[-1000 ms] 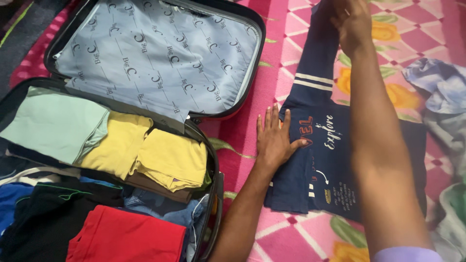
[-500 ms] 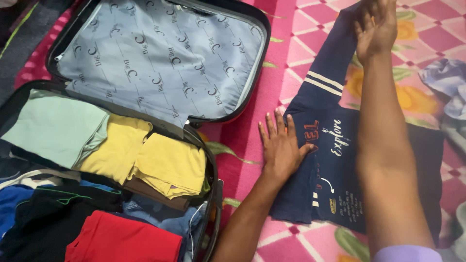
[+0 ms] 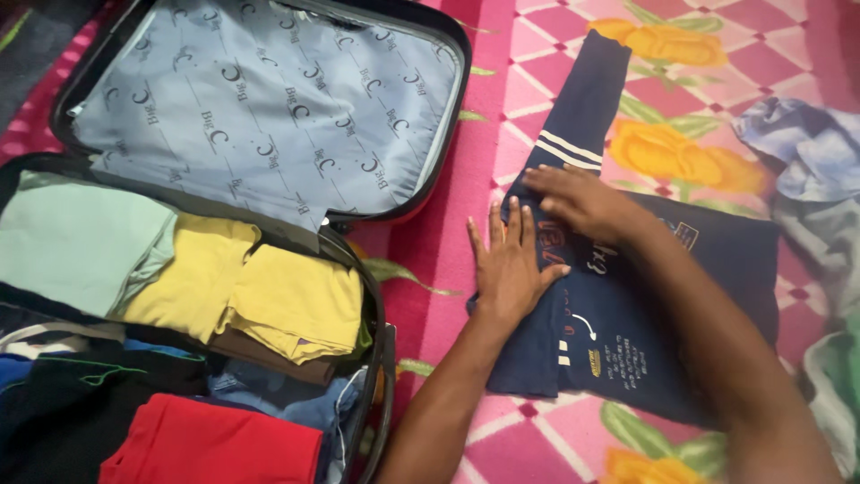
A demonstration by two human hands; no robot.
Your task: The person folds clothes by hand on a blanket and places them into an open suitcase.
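Note:
A navy blue T-shirt [image 3: 645, 323] with printed writing and striped sleeves lies partly folded on a pink flowered bedsheet [image 3: 537, 81]. My left hand [image 3: 511, 264] presses flat on its left folded edge, fingers spread. My right hand [image 3: 582, 202] rests palm down on the shirt just above, near the striped sleeve [image 3: 573, 125] that stretches away from me. Neither hand grips anything.
An open black suitcase [image 3: 381, 358] lies at the left, its grey lined lid [image 3: 260, 108] raised. Folded clothes fill it: pale green [image 3: 72, 242], yellow [image 3: 269, 296], red [image 3: 215, 444], dark ones. Loose blue and grey garments [image 3: 806, 161] lie at the right edge.
My right hand has drawn back from the far end of the sleeve to the shirt's body beside my left hand. The left hand has stayed pressed on the shirt.

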